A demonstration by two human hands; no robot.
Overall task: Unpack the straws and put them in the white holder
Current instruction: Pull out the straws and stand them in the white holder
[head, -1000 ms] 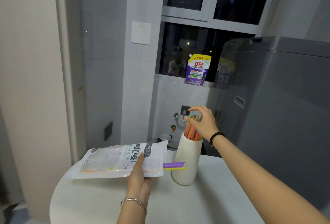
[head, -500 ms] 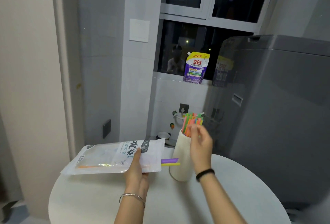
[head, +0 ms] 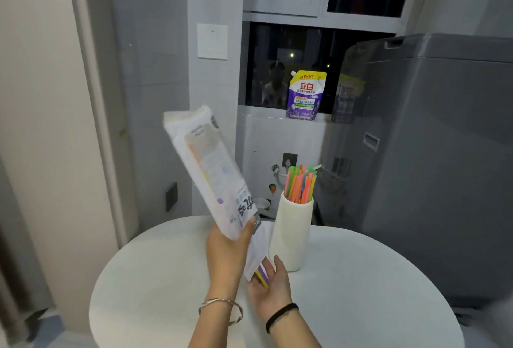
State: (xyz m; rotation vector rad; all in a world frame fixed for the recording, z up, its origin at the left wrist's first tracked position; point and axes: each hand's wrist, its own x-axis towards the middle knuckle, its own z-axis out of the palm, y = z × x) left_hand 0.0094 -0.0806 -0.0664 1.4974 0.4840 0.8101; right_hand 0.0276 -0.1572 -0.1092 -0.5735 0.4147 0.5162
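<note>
Right hand (head: 270, 282): nearest me, palm up and loose under the bag mouth, grip wide, holding nothing firmly; purple and yellow straws (head: 261, 278) slide onto its fingers.

Left hand (head: 230, 247): grip closed on the bag (head: 211, 170), tipped mouth-down over the table (head: 361, 292).

Holder (head: 291, 232): just beyond, upright, white, already stocked with coloured straws.

Handling note: I would keep the bag steep, cup the palm so the last straws do not roll off, pinch them together, then lower them end-first among the standing ones.
</note>
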